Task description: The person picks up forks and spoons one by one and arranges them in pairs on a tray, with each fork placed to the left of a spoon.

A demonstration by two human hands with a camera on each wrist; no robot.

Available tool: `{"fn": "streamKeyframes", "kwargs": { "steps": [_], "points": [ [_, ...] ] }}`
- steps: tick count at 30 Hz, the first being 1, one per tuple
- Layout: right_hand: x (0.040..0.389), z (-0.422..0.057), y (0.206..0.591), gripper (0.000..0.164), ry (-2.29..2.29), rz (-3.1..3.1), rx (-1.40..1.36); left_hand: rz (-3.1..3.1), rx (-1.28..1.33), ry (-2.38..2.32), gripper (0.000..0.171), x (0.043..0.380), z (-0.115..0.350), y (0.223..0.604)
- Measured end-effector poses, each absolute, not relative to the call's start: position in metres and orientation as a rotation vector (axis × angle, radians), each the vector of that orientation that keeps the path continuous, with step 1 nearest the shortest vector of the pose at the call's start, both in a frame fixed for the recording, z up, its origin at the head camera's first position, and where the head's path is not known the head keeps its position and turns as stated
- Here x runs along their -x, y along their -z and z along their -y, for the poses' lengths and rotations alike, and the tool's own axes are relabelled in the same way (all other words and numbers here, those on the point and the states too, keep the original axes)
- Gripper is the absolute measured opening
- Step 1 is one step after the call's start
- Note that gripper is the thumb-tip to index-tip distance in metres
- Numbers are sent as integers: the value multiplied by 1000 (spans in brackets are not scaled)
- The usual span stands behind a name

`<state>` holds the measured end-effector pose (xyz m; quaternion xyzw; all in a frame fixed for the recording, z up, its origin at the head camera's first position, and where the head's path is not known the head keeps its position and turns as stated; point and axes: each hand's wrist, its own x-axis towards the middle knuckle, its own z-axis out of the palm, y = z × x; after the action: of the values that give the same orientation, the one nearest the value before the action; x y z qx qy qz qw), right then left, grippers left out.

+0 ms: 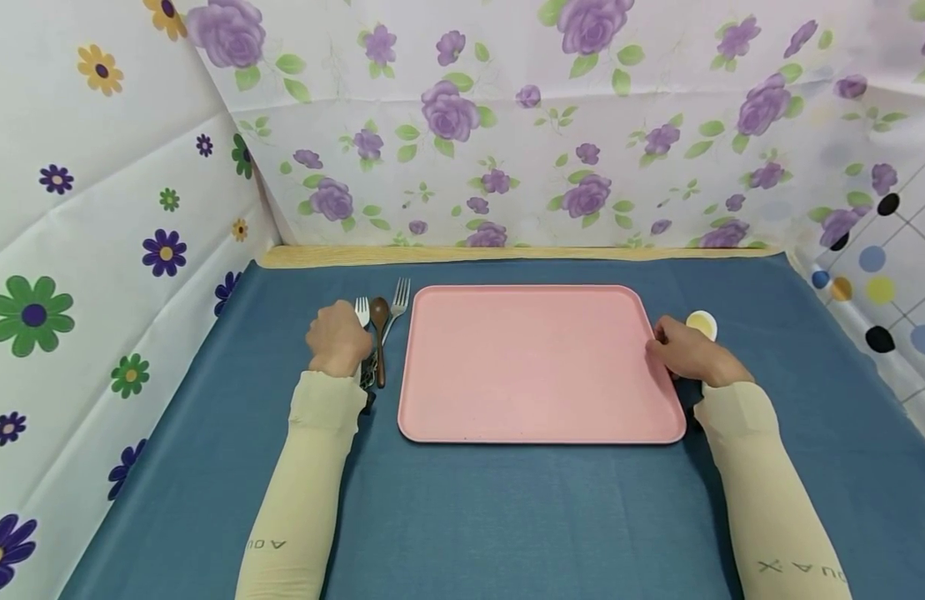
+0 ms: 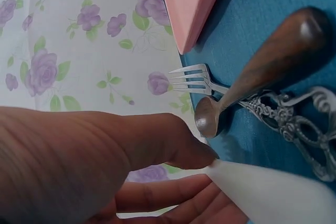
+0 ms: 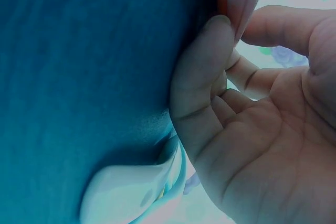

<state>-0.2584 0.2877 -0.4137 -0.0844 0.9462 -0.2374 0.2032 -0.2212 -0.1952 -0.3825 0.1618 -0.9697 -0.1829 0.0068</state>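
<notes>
My left hand (image 1: 338, 337) pinches the white handle of a fork (image 2: 273, 190) between thumb and fingers; its white tines show just past the hand in the head view. Right beside it lie a brown wooden spoon (image 1: 380, 325) and a silver fork (image 1: 398, 302) with an ornate openwork handle (image 2: 286, 116). A pink rectangular tray (image 1: 537, 367) lies flat in the middle. Its right rim is pinched by my right hand (image 1: 687, 350), thumb above and fingers at the edge. Partly hidden behind that hand is a white rounded piece with a yellow inside (image 1: 702, 323).
Blue cloth (image 1: 522, 517) covers the table. A pale wooden strip (image 1: 507, 253) runs along its back edge, with a floral curtain (image 1: 447, 167) behind. Patterned sheets (image 1: 80, 250) rise at the left and right sides.
</notes>
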Motion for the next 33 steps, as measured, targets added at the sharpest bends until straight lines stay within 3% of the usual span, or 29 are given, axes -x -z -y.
{"fn": "streamKeyframes", "kwargs": {
  "steps": [13, 24, 33],
  "points": [
    [258, -289, 416, 24, 671, -2655, 234, 2972, -400, 628, 27, 223, 194, 383],
    [257, -288, 415, 23, 668, -2663, 258, 2932, -349, 656, 17, 224, 187, 384],
    [257, -288, 415, 23, 675, -2668, 265, 2921, -258, 712, 21, 224, 183, 385]
  ]
}}
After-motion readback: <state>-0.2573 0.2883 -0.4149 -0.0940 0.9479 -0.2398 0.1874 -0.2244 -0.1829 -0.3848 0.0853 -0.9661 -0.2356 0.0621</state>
